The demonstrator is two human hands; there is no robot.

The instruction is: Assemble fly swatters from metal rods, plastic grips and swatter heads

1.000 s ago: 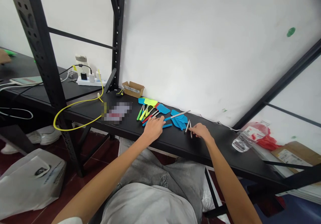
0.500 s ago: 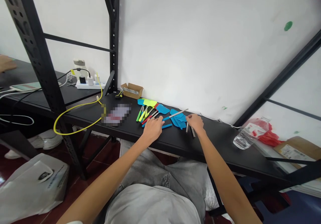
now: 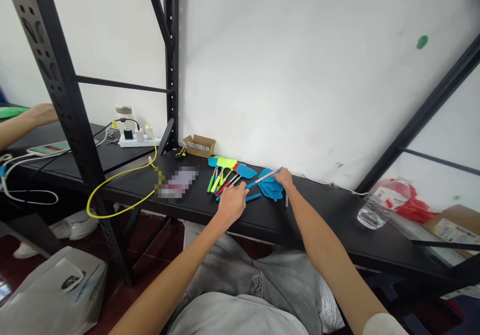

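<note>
My left hand (image 3: 231, 204) is closed round the blue handle (image 3: 252, 184) of a spatula, whose bare metal rod (image 3: 269, 175) points up to the right and carries no head. At the rod's far end is my right hand (image 3: 284, 178), fingers pinched together; what they grip is hidden. Between the hands, partly under the rod, lies a pile of loose blue spatula heads (image 3: 270, 189). Another blue handle (image 3: 253, 197) rests beside my left hand. Below my right hand are loose metal rods (image 3: 286, 200). Several whole spatulas (image 3: 226, 163) with yellow-green, blue and red parts lie left of the pile.
An open cardboard box (image 3: 199, 146) stands by the wall on the black shelf (image 3: 322, 215). A blurred-out item (image 3: 179, 182) and a looping yellow cable (image 3: 112, 216) are to the left. A plastic bottle (image 3: 373, 212) lies at right. Another person's arm (image 3: 26, 123) reaches in from the far left.
My right hand has moved slightly up and left, to the tip of the rod. My left hand keeps its hold on the blue handle. The view has shifted a little.
</note>
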